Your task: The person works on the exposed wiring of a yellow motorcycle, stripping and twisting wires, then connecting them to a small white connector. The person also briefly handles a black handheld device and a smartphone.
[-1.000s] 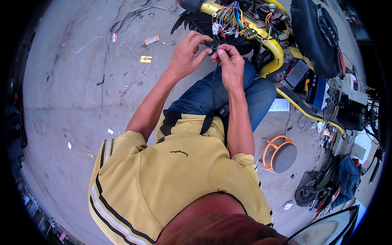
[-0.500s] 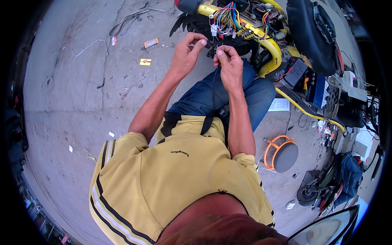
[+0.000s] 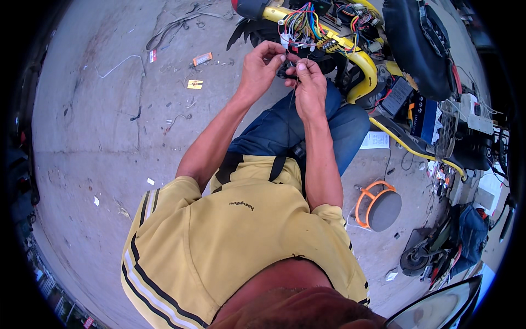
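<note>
My left hand [image 3: 262,70] pinches a thin dark wire [image 3: 293,94] with thumb and index finger, just below the white connectors [image 3: 284,40] hanging from a bundle of coloured wires [image 3: 312,16]. My right hand [image 3: 308,89] is close beside it, thumb and fingers pinched on the thin wire, which trails down over my bent knees in blue trousers. The wires lie along the yellow frame [image 3: 362,78] of a dismantled vehicle, with a black wheel or cover partly hidden behind my hands. The exact point between my fingertips is too small to make out.
A black seat [image 3: 408,46] leans at the upper right, with a dark battery-like box [image 3: 396,96] and loose parts below. An orange-framed round stool [image 3: 382,211] stands on the concrete at my right. A dark bag [image 3: 471,233], straps [image 3: 178,22] and small scraps lie on the ground.
My hands drew apart half a second ago and are now nearly together again, the left having moved right toward the right hand and the connectors.
</note>
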